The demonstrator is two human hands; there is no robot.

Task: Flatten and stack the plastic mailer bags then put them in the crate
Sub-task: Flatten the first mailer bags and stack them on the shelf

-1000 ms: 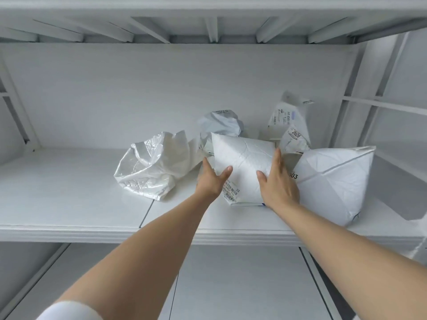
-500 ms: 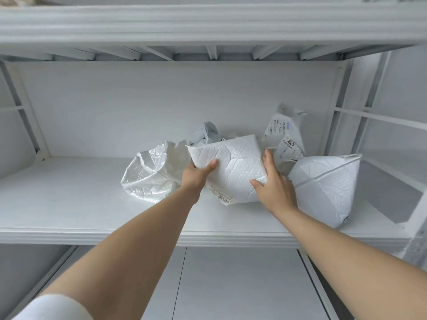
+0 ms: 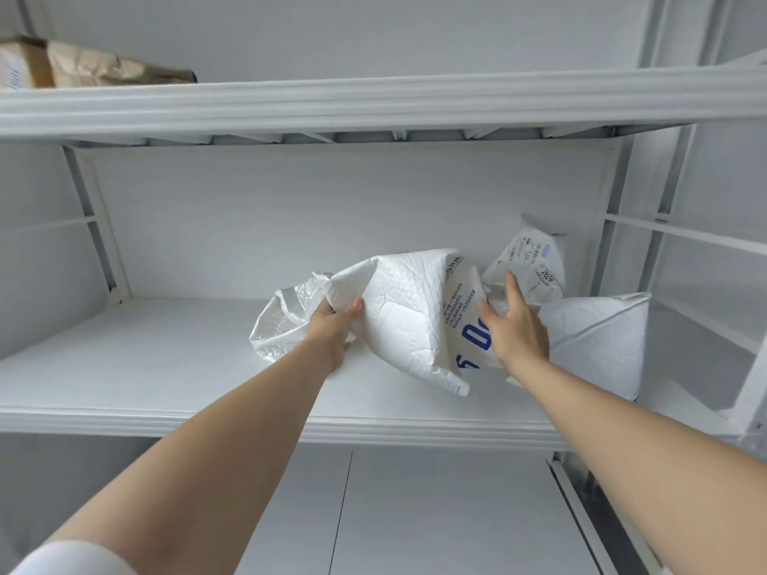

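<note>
Fingers of our left hand [image 3: 332,332] were curled behind the left edge of the white padded mailer [image 3: 404,313], and the thumb lay on its front face, so we pinched that edge between them. Far to the left and above, a brown paper bag [image 3: 103,70] lay at the left end of the upper shelf [image 3: 373,103]. On the middle shelf [image 3: 166,359], a crumpled plastic bag [image 3: 282,321] sat just behind and left of our left hand, about midway along and nearer the back edge than the front. We held the white padded mailer over the right half of the middle shelf, tilted, its creased face toward us and its lowest corner pointing toward the front edge; we could not tell whether that corner touched the board. Blue print ran down its right part. Our right hand [image 3: 514,332] lay flat against that part, fingers straight and close together, pointing up, thumb spread to the left, covering some of the blue letters. Behind it, near the back right corner, a labelled mailer [image 3: 535,263] stood crumpled, its printed labels facing us. Just right of our right hand, a large white mailer [image 3: 597,342] sat puffed up near the shelf's right edge. Below, the lower shelf [image 3: 415,512] showed between our arms.
</note>
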